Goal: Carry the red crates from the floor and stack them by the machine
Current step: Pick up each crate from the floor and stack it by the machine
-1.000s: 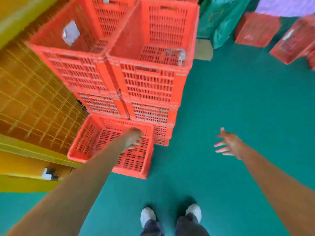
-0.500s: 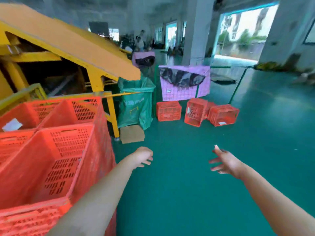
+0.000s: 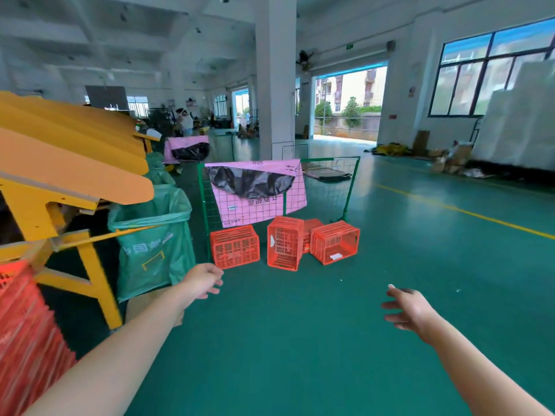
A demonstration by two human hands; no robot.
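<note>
Plainly, both hands are empty: the left hand [image 3: 202, 279] reaches forward with its fingers loosely curled round nothing, and the right hand [image 3: 407, 309] is held out with its fingers spread. Between and beyond them lies bare green floor [image 3: 300, 340] — open room all the way to the loose red crates. These sit on the floor ahead, at the foot of a green wire fence panel [image 3: 350, 187] hung with a pink sheet [image 3: 258, 202]. The left crate [image 3: 235, 246] lies on its side, a little apart from the rest. The middle crate [image 3: 284, 244] stands on end, slightly tilted, and the right crate [image 3: 335, 242] lies on its side close beside it. A fourth crate [image 3: 312, 228] shows partly behind those two. Left of the left hand, a green bag [image 3: 156, 235] stands just beside the yellow machine [image 3: 60, 163], whose slanted hood juts out above it. At the left edge — blurred — stands the stack of red crates [image 3: 27, 340], close by the machine's leg. A yellow floor line [image 3: 465, 211] runs well off to the right.
</note>
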